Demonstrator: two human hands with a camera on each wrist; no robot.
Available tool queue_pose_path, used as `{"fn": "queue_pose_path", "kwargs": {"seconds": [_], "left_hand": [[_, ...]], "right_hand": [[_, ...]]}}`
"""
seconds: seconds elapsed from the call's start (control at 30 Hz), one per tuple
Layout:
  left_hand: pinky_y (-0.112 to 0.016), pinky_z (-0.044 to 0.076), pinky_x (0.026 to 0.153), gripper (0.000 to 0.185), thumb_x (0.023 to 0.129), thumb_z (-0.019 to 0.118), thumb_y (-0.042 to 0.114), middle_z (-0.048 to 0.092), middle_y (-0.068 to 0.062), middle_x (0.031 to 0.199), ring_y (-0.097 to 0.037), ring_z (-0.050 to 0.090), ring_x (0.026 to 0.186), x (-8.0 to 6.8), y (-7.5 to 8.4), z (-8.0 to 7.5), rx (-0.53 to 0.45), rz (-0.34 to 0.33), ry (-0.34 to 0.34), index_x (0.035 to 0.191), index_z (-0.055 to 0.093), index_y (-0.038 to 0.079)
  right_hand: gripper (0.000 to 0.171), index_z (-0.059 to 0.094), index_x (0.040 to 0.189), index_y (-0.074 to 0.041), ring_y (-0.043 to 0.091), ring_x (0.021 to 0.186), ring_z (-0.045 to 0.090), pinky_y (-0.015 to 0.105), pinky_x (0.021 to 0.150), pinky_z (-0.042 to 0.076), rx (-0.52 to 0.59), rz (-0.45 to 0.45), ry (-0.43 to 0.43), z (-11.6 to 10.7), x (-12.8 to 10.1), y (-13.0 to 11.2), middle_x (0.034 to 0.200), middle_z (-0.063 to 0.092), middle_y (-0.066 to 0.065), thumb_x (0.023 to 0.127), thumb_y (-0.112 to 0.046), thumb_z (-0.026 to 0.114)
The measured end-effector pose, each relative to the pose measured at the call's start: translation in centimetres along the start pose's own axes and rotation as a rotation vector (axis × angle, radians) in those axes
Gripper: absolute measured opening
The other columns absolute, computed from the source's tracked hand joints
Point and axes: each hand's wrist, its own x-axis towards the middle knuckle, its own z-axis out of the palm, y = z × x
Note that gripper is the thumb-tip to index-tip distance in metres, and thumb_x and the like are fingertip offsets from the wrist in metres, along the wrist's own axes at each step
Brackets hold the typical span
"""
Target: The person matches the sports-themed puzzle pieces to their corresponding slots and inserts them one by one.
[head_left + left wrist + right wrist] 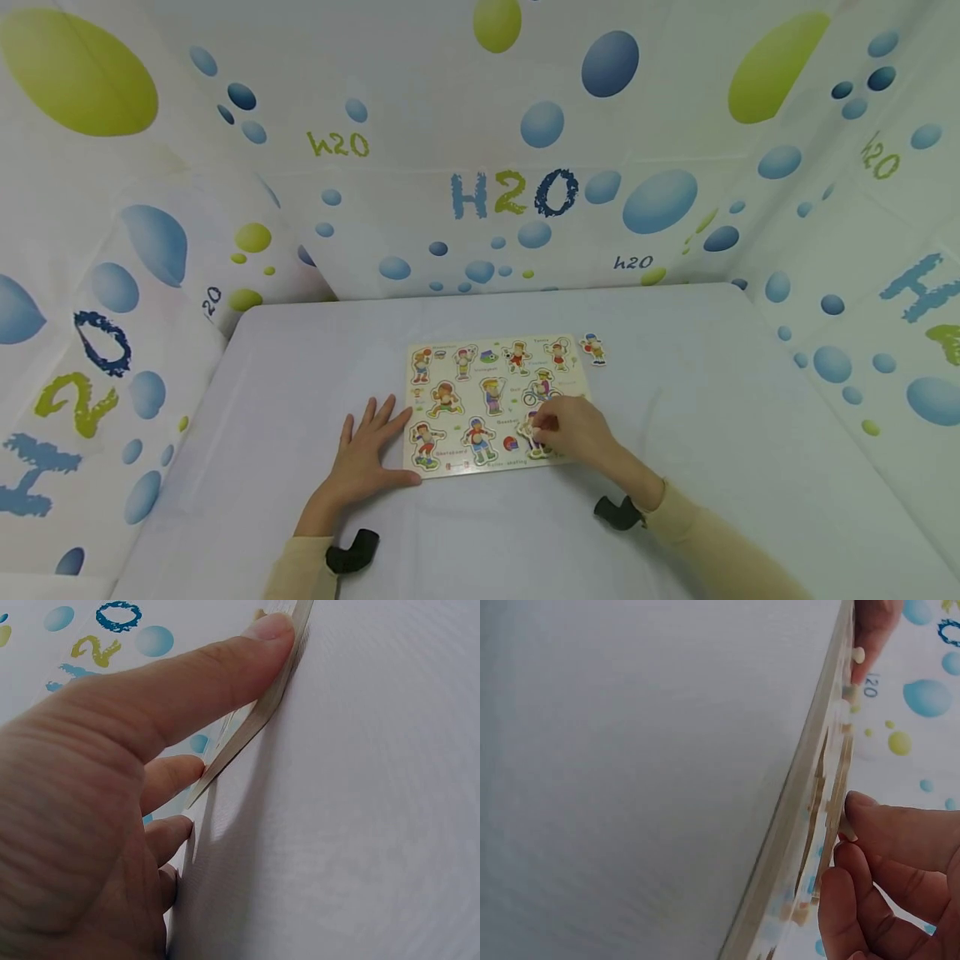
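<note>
A wooden puzzle board [491, 400] printed with sporting children lies flat near the middle of the white-covered counter [675, 417]. The left hand [366, 458] rests palm down at the board's 9 o'clock side, its fingers straight and spread, pointing toward 1 o'clock, and they hold nothing. In the left wrist view the thumb [225, 671] lies along the board's edge [259, 720], touching it, while the other fingers stretch out flat beside it. The forearm, in a beige sleeve, runs back toward 7 o'clock.

The right hand [577, 429] sits over the board's corner at 5 o'clock, its forearm coming in from 4 o'clock. Its fingers are curled and pinch a figure piece [532, 435] that lies at the board's lower right recess; in the right wrist view the fingertips [870, 825] press against the thin piece, which is blurred there.

One more figure piece [593, 347] lies loose on the counter just beyond the board's corner at 1 o'clock.
</note>
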Motion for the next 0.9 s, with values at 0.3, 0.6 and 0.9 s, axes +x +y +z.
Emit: {"fn": "queue_pose_path", "kwargs": {"seconds": [0.3,0.6,0.9], "left_hand": [[-0.065,-0.006,0.117,0.107,0.057,0.088,0.052,0.023,-0.018,0.161,-0.045,0.007,0.15,0.23,-0.24,0.2,0.005,-0.004,-0.001,0.147,0.045,0.014],[-0.065,-0.005,0.117,0.107,0.057,0.087,0.052,0.024,-0.018,0.16,-0.046,0.008,0.149,0.23,-0.22,0.21,0.006,0.007,0.003,0.147,0.045,0.013],[-0.065,-0.006,0.117,0.106,0.058,0.088,0.05,0.024,-0.019,0.16,-0.046,0.007,0.149,0.17,-0.07,0.18,0.0,-0.001,-0.005,0.147,0.045,0.013]], "right_hand": [[0.01,0.071,0.076,-0.016,0.003,0.063,0.05,0.019,0.058,0.042,-0.031,-0.02,0.006,0.31,0.17,-0.16,0.067,0.061,-0.01,0.078,-0.012,0.08],[0.013,0.069,0.073,-0.016,0.004,0.062,0.049,0.02,0.057,0.041,-0.048,0.002,0.002,0.62,0.29,-0.2,0.066,0.06,-0.009,0.076,-0.012,0.081],[0.012,0.07,0.074,-0.014,0.005,0.061,0.049,0.02,0.055,0.04,-0.047,0.0,0.007,0.67,0.22,-0.38,0.066,0.059,-0.008,0.075,-0.01,0.081]]}}
